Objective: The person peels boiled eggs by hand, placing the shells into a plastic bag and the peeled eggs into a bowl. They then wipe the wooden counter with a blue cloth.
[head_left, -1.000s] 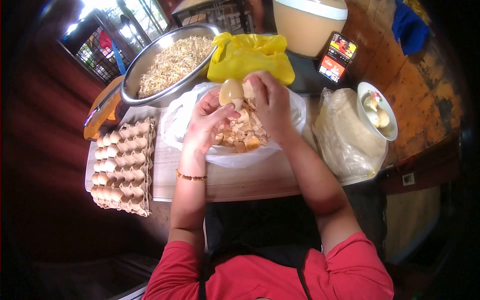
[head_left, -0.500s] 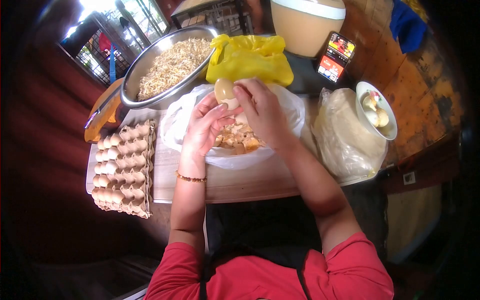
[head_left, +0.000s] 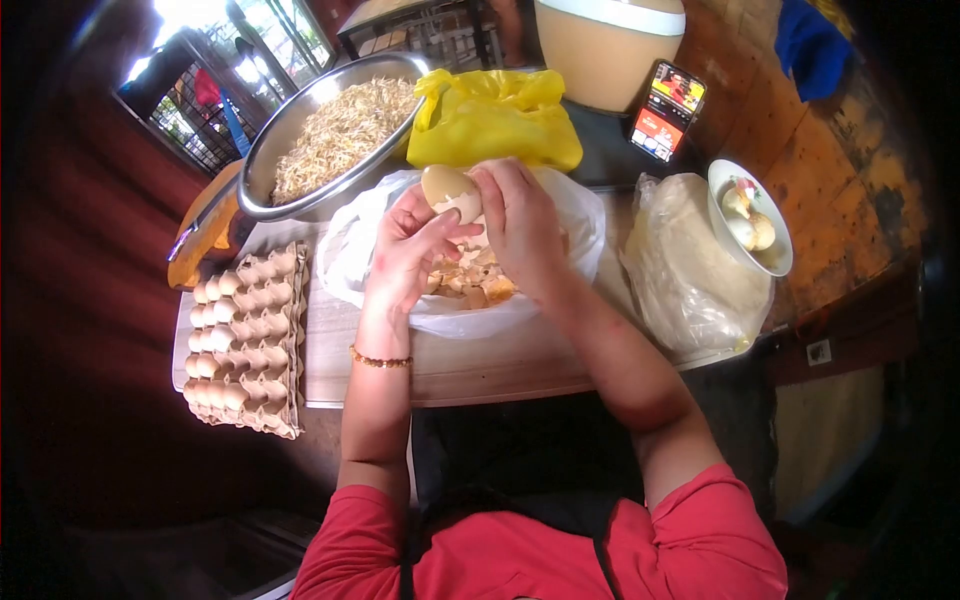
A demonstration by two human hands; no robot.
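Note:
A partly peeled egg [head_left: 452, 190] is held up above an open white plastic bag [head_left: 355, 240]. Its upper part still has brown shell, and a paler patch shows lower down. My left hand [head_left: 408, 255] grips the egg from the left and below, thumb across its lower front. The fingers of my right hand [head_left: 520, 225] are pinched against the egg's right side; their tips are partly hidden. Below both hands, broken brown eggshells [head_left: 475, 280] lie in the white bag.
A cardboard tray [head_left: 275, 325] with several eggs stands at left. Behind are a metal basin [head_left: 255, 195] of bean sprouts [head_left: 345, 135] and a yellow bag [head_left: 495, 125]. At right are a phone [head_left: 667, 110], a clear plastic bag [head_left: 685, 270] and a bowl [head_left: 780, 255] holding pale eggs.
The egg has tilted to the left in my fingers, and the paler patch on its front looks larger. My right fingers have shifted slightly along its side.

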